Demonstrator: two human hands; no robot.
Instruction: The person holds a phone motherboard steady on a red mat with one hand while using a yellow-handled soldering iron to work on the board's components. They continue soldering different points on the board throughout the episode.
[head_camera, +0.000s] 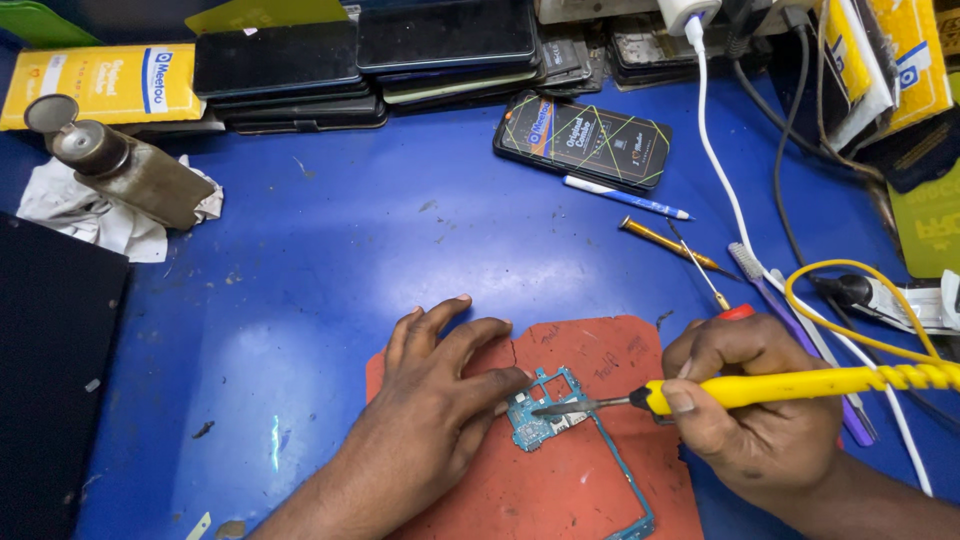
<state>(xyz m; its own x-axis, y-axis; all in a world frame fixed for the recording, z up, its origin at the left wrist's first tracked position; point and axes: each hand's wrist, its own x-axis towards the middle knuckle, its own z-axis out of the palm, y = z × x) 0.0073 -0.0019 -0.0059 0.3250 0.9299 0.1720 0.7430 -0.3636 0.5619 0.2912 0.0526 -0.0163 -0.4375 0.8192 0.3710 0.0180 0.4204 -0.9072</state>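
We pin the board (545, 420) flat on the mat (590, 470) with left hand (440, 395), right hand (745, 410) gripping the iron (800, 382), tip steady on the joint.

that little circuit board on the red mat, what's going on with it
A person is working on a small blue-green circuit board that lies on a red mat on a blue table. The left hand lies flat on the mat, fingertips pinning the board's edge. The right hand grips a yellow-handled soldering iron, its metal tip on the board. A toothbrush, a brass-coloured screwdriver and a pen lie beyond the mat.
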